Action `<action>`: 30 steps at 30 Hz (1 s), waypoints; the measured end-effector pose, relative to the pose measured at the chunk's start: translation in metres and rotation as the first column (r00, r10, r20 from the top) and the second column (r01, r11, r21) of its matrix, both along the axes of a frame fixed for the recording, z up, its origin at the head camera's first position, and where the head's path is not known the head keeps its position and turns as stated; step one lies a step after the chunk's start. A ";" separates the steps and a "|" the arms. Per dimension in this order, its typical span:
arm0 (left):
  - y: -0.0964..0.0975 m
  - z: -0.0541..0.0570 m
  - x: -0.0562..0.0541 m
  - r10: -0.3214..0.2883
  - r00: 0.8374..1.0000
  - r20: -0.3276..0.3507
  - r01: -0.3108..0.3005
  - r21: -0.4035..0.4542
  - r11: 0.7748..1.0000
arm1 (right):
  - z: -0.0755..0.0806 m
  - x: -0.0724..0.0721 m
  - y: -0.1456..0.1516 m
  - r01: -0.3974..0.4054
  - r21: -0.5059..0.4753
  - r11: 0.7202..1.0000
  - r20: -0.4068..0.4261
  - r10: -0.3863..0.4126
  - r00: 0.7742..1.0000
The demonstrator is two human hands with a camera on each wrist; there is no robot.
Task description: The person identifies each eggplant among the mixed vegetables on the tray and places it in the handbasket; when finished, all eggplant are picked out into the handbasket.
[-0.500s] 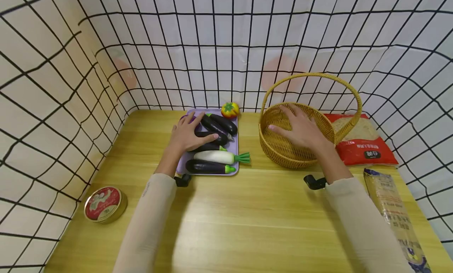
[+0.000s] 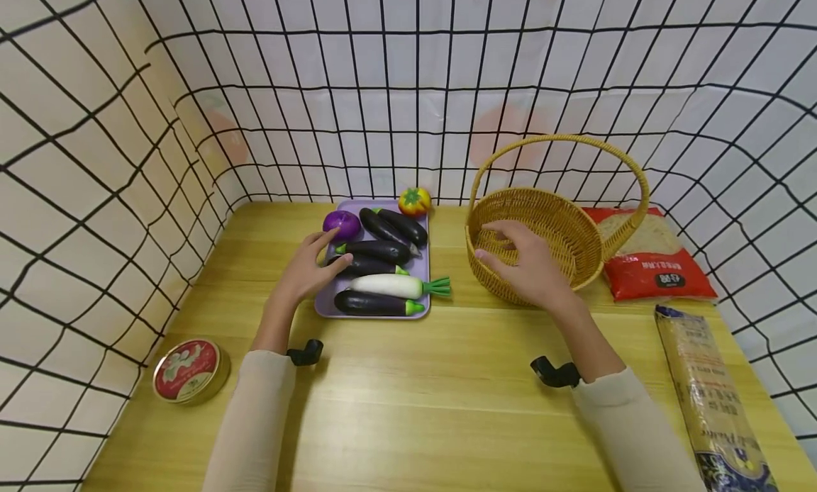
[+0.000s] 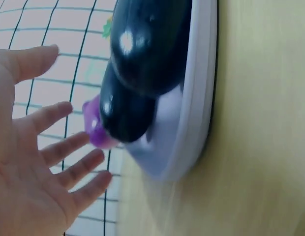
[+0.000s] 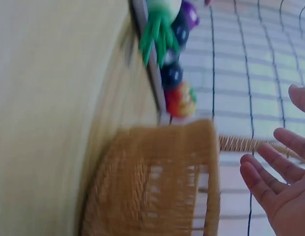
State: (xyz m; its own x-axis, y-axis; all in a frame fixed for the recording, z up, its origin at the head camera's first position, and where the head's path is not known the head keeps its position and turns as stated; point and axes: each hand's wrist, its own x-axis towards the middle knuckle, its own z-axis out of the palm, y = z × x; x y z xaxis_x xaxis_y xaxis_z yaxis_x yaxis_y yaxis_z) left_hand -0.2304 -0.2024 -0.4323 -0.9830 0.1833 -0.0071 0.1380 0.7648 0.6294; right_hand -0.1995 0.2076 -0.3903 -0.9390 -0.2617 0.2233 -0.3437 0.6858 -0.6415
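Observation:
My left hand [image 2: 305, 271] hovers over the left edge of a lilac tray [image 2: 418, 269], fingers spread and holding nothing. On the tray lie several dark eggplants [image 2: 378, 303], a white radish [image 2: 386, 286] with green leaf stubs, a purple onion-like vegetable [image 2: 342, 225] and a red-yellow pumpkin-like vegetable [image 2: 415, 202]. In the left wrist view the palm [image 3: 24, 182] faces the eggplant ends [image 3: 130, 113]. My right hand [image 2: 532, 269], also empty, is above the near left rim of a wicker basket [image 2: 568, 230] with a tall handle. Its fingers are loosely extended in the right wrist view.
A red bag of noodle-like food [image 2: 660, 272] lies behind the basket at right. Nearer is a long clear packet [image 2: 718, 400]. A round red-and-gold tin [image 2: 191, 370] stands at the left. Black wire mesh [image 2: 418, 109] encloses the table's back and sides.
Both hands have drawn back toward the person, the left off the eggplants to the tray's left edge, the right from over the basket's middle to its near left rim. Tray and basket stay put.

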 end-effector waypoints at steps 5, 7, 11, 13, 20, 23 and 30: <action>-0.014 -0.004 0.006 -0.008 0.999 0.042 0.006 0.036 0.999 | -0.006 0.019 -0.020 -0.072 -0.065 0.995 -0.007 0.072 0.997; -0.017 -0.005 0.007 -0.003 0.998 0.062 0.001 0.044 0.999 | -0.009 0.024 -0.026 -0.103 -0.097 0.990 0.006 0.104 0.995; -0.021 -0.009 0.007 0.017 0.995 0.098 -0.020 0.035 0.999 | -0.018 0.030 -0.036 -0.156 -0.177 0.972 0.054 0.168 0.984; -0.022 -0.011 0.007 0.021 0.994 0.104 -0.024 0.025 0.999 | -0.023 0.031 -0.042 -0.170 -0.223 0.960 0.099 0.196 0.976; -0.025 -0.022 0.004 0.025 0.996 0.086 -0.027 0.017 0.999 | -0.038 0.031 -0.060 -0.179 -0.328 0.928 0.220 0.260 0.940; -0.026 -0.027 0.002 0.037 0.996 0.084 -0.039 0.028 0.999 | -0.043 0.030 -0.066 -0.186 -0.340 0.922 0.236 0.275 0.932; -0.030 -0.033 -0.003 0.043 0.994 0.098 -0.051 0.082 0.995 | -0.052 0.027 -0.080 -0.202 -0.351 0.914 0.259 0.302 0.918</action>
State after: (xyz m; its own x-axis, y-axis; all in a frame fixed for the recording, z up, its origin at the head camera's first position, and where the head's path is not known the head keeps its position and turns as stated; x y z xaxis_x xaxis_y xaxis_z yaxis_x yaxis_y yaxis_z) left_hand -0.2330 -0.2326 -0.4653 -0.9861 0.1407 -0.0889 0.0386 0.7129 0.7002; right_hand -0.1722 0.1272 -0.4424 -0.8852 -0.4625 0.0500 -0.2341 0.3501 -0.9070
